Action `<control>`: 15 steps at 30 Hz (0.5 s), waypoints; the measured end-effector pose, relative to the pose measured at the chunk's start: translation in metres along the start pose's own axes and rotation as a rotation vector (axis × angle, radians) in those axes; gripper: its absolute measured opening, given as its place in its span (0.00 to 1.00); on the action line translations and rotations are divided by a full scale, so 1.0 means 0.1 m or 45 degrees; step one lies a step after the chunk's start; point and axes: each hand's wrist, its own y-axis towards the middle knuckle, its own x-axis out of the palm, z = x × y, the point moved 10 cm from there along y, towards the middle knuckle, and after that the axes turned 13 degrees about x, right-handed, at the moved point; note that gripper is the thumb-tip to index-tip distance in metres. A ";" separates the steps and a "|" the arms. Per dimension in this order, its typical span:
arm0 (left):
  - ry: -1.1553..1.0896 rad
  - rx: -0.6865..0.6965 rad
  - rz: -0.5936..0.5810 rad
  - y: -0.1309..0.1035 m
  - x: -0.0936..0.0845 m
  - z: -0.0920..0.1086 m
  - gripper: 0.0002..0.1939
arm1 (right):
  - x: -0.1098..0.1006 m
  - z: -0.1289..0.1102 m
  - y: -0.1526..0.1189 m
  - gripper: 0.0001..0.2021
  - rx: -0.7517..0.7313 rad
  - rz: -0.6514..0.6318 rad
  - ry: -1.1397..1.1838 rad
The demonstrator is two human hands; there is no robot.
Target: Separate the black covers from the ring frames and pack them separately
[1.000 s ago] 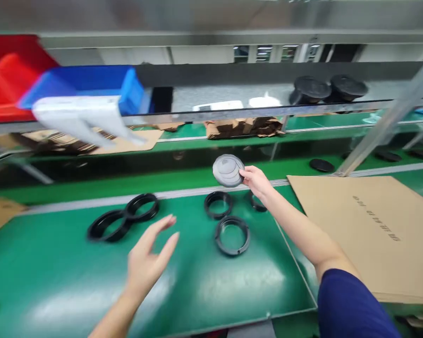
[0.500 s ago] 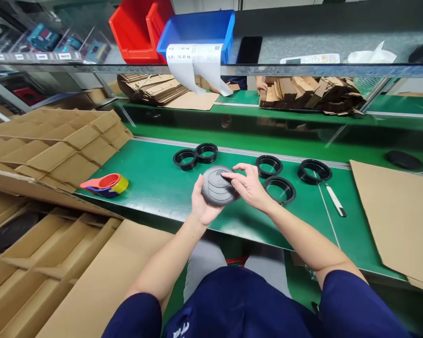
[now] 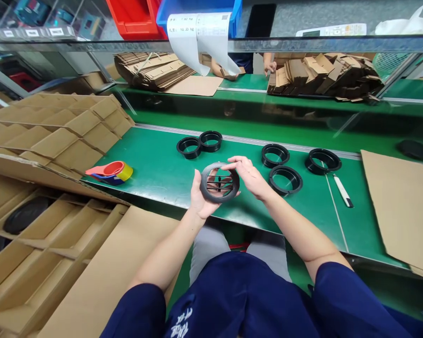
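A round dark grey air vent is held above the near edge of the green bench. Its slats stand edge-on, so I see through the gaps to my fingers behind. My left hand is closed around it from the left and below, thumb up along the rim. My right hand rests at its upper right, fingers stretched out and fingertips touching the top of the rim. Black rings lie beyond: a touching pair at the back, another pair to the right, and a single ring farther right.
A white-handled cutter lies right, near a cardboard sheet. Coloured tape rolls sit left, beside stacked cardboard dividers. A divided carton stands lower left. Overhead runs a shelf edge; another person's hand shows behind it.
The vent's flat closed face has turned to open slats. My right fingers have moved from its face to the upper rim. The view has tilted down slightly.
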 end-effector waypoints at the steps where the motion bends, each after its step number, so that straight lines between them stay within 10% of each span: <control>1: -0.003 -0.004 0.006 0.01 -0.02 0.01 0.40 | -0.03 0.01 -0.01 0.35 0.007 0.016 0.005; 9: -0.019 -0.008 0.079 0.12 -0.19 0.05 0.37 | 0.08 0.05 -0.07 0.34 -0.078 0.058 -0.153; 15: 0.024 0.020 0.223 0.22 -0.33 0.05 0.33 | 0.55 -0.04 -0.21 0.37 -0.470 -0.042 -0.676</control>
